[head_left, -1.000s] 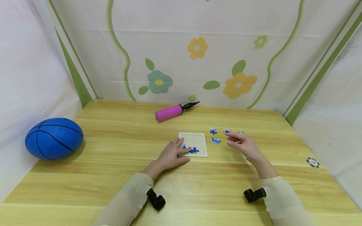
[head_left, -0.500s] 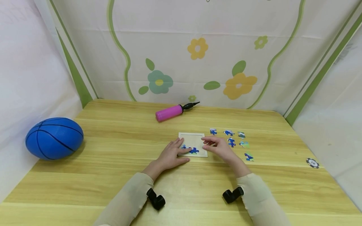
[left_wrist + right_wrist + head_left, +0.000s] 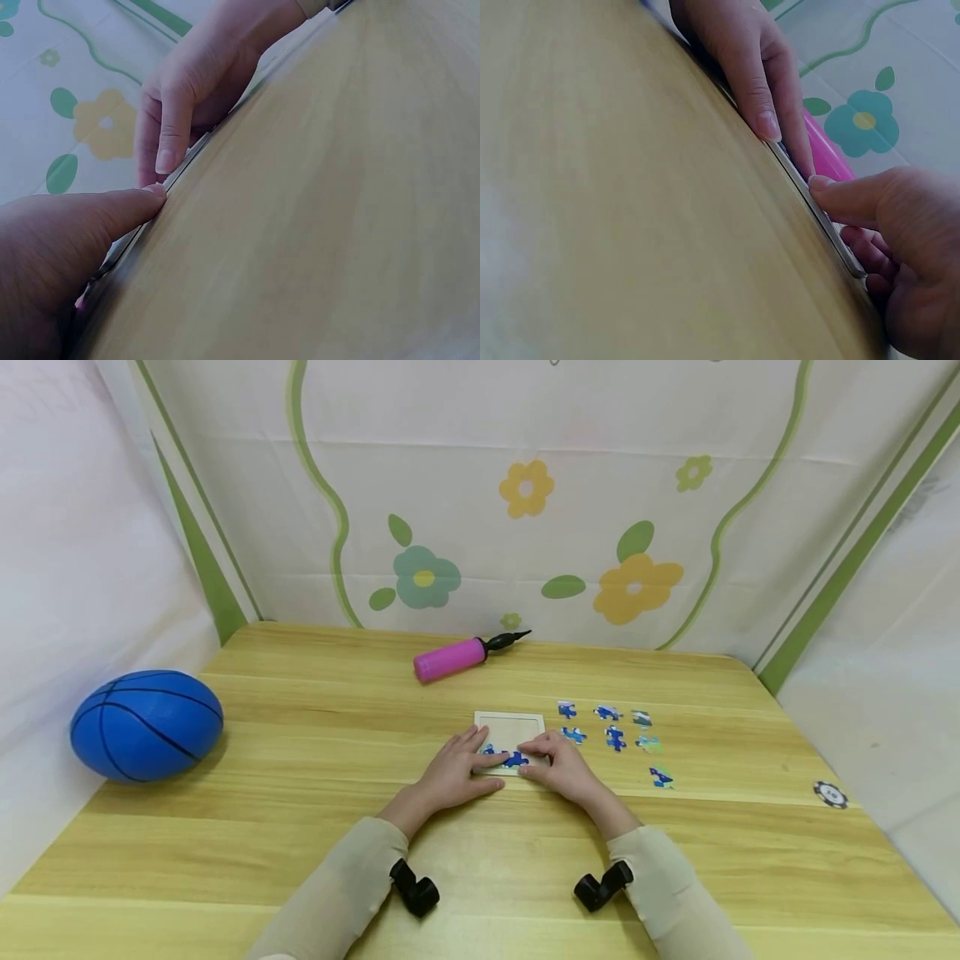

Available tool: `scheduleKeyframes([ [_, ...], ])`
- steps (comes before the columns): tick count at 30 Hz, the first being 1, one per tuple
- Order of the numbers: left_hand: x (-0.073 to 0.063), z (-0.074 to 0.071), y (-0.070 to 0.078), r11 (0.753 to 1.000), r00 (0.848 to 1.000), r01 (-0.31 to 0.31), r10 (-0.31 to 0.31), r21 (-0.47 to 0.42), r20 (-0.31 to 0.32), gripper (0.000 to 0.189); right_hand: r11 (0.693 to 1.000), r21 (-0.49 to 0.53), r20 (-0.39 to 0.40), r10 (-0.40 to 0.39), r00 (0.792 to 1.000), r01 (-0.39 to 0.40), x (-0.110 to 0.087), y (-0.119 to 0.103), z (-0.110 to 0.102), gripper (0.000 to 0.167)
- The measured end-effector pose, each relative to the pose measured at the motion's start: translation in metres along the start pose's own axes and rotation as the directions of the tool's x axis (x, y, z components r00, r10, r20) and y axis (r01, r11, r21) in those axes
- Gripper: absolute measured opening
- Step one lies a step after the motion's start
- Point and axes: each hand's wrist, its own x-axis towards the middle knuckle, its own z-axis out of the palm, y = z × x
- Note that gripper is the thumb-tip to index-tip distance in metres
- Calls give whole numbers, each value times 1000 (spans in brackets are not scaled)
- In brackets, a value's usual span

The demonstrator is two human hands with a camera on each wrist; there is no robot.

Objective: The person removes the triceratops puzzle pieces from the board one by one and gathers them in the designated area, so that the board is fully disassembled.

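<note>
A small square puzzle tray (image 3: 517, 718) with a pale rim lies on the table, holding a blue puzzle piece (image 3: 514, 759) and another puzzle piece (image 3: 489, 749) along its near side. With fingers spread, my left hand (image 3: 453, 772) rests over the tray's left side, its forefinger touching the blue piece. My right hand (image 3: 566, 768) reaches in from the right, thumb and forefinger bent at either side of the blue piece's right end. In the right wrist view the thumb of my right hand (image 3: 915, 240) is at the tray's edge (image 3: 817, 214); its forefinger is hidden.
Several loose puzzle pieces (image 3: 615, 738) lie right of the tray. Behind it is a pink hand pump (image 3: 450, 660) with a black nozzle. A blue ball (image 3: 147, 727) stands at the left; a round chip (image 3: 830, 793) lies near the right edge. A flowered curtain (image 3: 480, 510) hangs behind.
My right hand has moved left from the loose pieces to the tray, its fingertips now by the blue piece. My left hand has stayed in place.
</note>
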Motion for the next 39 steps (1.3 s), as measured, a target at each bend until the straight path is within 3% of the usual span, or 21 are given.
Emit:
scheduleKeyframes([
  [10, -1, -2, -3, 999, 1000, -13, 12, -40, -29, 44, 999, -24, -2, -47, 999, 47, -1, 2, 3, 34],
  [18, -4, -8, -14, 997, 998, 28, -32, -75, -60, 44, 995, -72, -8, -76, 997, 75, -1, 3, 5, 34],
  [39, -2, -6, -16, 998, 997, 28, -31, -49, -69, 42, 991, -107, -40, -90, 995, 85, -1, 1, 8, 30],
])
